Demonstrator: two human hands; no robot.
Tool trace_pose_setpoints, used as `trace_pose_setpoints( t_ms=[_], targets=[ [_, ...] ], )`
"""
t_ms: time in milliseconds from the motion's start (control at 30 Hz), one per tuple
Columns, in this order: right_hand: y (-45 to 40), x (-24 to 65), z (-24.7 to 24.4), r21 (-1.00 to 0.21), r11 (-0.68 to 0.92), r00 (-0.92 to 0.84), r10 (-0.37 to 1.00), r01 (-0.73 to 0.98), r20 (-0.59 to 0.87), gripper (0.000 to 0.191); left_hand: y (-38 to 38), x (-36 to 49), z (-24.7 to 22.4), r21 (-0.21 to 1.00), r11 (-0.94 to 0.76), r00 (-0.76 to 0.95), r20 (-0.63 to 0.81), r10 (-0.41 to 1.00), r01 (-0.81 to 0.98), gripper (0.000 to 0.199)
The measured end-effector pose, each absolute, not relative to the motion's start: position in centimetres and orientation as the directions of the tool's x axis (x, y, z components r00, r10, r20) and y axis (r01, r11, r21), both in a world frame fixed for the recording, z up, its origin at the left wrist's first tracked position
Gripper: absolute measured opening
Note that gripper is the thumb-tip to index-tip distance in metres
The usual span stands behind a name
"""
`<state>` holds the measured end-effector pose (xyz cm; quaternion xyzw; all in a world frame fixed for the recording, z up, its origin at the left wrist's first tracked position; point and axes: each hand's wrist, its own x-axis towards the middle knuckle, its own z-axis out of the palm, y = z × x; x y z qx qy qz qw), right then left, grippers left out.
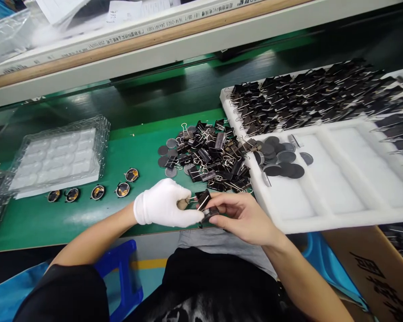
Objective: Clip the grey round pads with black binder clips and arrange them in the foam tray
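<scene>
My left hand, in a white glove, pinches a black binder clip with silver wire handles near the bench's front edge. Bare fingers of my right hand close from the other side on a round dark piece that touches the clip. My fingers partly hide both, so I cannot tell whether the clip grips the piece. Just beyond my hands lies a heap of loose binder clips, with several grey discs along its left side.
Round watch-like cases with dark and gold faces lie left on the green bench. Behind them are stacked clear plastic trays. On the right, a white foam tray holds dark discs; rows of binder clips stand behind.
</scene>
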<state>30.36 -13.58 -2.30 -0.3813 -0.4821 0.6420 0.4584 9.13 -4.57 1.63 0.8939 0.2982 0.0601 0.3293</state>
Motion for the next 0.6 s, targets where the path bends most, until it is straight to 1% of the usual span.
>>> trace_pose_setpoints(
  t_ms=[100, 233, 367, 500, 567, 600],
  targets=[
    [-13.5, 30.5, -2.4, -0.971, -0.115, -0.281, 0.958, -0.212, -0.052, 0.016, -4.8, 9.0, 1.6, 0.602, -0.59, 0.79, -0.114, 0.603, 0.538, 0.04],
    [-13.4, 30.3, -2.7, -0.968, -0.119, -0.259, 0.964, -0.221, -0.06, 0.016, -5.0, 9.2, 1.3, 0.631, -0.549, 0.76, -0.101, 0.643, 0.548, 0.038],
    [-13.7, 30.2, -2.4, -0.981, -0.066, -0.168, 0.985, -0.18, -0.036, 0.015, -5.0, 9.4, 1.6, 0.63, -0.481, 0.69, -0.122, 0.714, 0.609, 0.035],
    [-14.2, 30.6, -1.5, -0.993, -0.081, -0.022, 0.997, -0.086, -0.079, 0.016, -4.4, 8.7, 2.0, 0.611, -0.418, 0.651, -0.218, 0.727, 0.672, 0.034],
    [-14.5, 30.9, -1.4, -0.996, -0.09, 0.02, 0.996, -0.009, -0.091, 0.018, -3.9, 7.9, 1.9, 0.582, -0.419, 0.665, -0.305, 0.681, 0.697, 0.035],
    [-14.7, 31.0, -1.4, -0.995, -0.099, 0.02, 0.995, 0.035, -0.098, 0.02, -3.6, 7.5, 1.7, 0.569, -0.427, 0.681, -0.363, 0.636, 0.702, 0.036]
  ],
)
